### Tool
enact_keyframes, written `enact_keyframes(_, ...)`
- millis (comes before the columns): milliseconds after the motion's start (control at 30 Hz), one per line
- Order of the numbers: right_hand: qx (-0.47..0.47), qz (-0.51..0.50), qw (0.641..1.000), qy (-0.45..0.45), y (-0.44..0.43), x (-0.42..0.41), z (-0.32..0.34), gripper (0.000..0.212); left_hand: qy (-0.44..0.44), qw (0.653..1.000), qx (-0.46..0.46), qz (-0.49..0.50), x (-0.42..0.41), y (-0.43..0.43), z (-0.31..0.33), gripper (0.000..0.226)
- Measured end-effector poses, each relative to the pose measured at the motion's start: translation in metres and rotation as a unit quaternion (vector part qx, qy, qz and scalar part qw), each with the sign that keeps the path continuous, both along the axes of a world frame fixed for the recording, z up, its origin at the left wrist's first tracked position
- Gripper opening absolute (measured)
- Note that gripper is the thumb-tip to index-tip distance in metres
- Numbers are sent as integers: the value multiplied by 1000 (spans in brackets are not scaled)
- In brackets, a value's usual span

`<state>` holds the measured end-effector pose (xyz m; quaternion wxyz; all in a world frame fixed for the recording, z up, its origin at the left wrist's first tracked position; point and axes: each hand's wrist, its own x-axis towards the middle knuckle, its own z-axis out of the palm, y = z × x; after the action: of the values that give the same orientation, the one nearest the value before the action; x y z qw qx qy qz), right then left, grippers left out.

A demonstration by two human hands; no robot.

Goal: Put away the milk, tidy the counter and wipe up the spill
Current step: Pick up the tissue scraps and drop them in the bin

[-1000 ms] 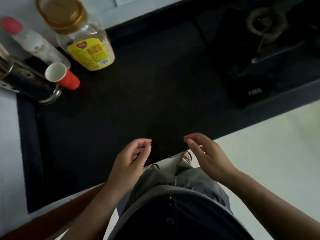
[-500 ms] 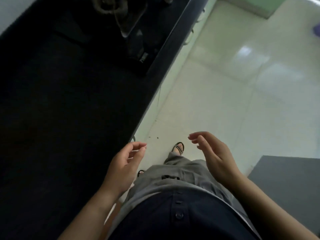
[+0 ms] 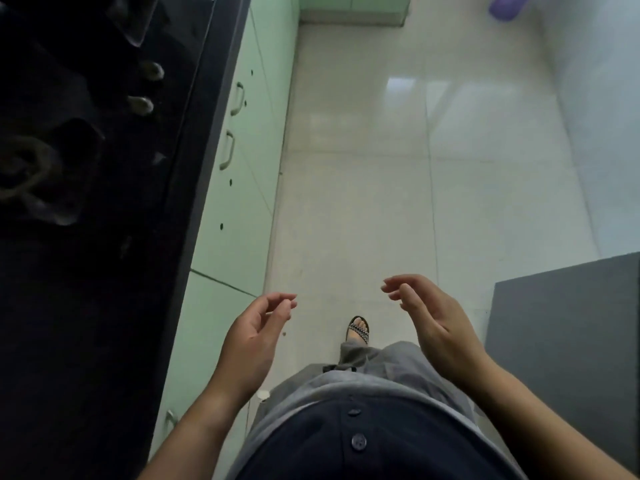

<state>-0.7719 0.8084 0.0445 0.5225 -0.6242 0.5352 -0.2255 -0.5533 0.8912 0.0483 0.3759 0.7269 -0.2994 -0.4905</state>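
My left hand (image 3: 254, 336) hovers over the floor just right of the dark counter (image 3: 86, 306), fingers loosely curled and apart, holding nothing. My right hand (image 3: 433, 323) is raised beside it over the pale tiles, palm turned inward, fingers spread, also holding nothing. The black counter runs along the left edge of the view with a gas stove (image 3: 52, 150) on it. No milk, cloth or spill shows in this view.
Pale green cabinet doors (image 3: 239, 188) with metal handles (image 3: 227, 148) sit under the counter. A glossy tiled floor (image 3: 381, 168) stretches ahead. A dark grey surface (image 3: 568, 341) stands at the right. A purple object (image 3: 507, 6) lies at the far top right.
The view has swung right, away from the counter with its bottles and red cup, toward the floor and cabinets. Both hands stay raised with nothing in them.
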Motion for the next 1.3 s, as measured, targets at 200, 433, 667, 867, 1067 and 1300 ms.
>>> enact_keyframes(200, -6, -29, 1000, -7, -67, -37, 5, 44, -18, 998, -19, -51, -30, -101, 12, 18)
enact_keyframes(433, 24, -66, 997, -13, -138, -35, -12, 42, -21, 996, -7, -89, -25, -184, 6, 14)
enact_keyframes(667, 0, -40, 999, 2, -290, 19, -13, 42, -34, 996, -10, -77, 27, -327, -8, 12)
enact_keyframes(867, -25, -47, 998, -21, -434, 85, 9, 38, -43, 995, -29, -91, 89, -461, 14, 15)
enact_keyframes(1067, -19, -48, 998, -28, -532, 130, 4, 40, -44, 995, -8, -92, 136, -551, 11, 15)
enact_keyframes(1300, -15, -15, 1000, -21, -667, 169, -6, 39, -54, 995, -11, -84, 174, -677, 0, 13)
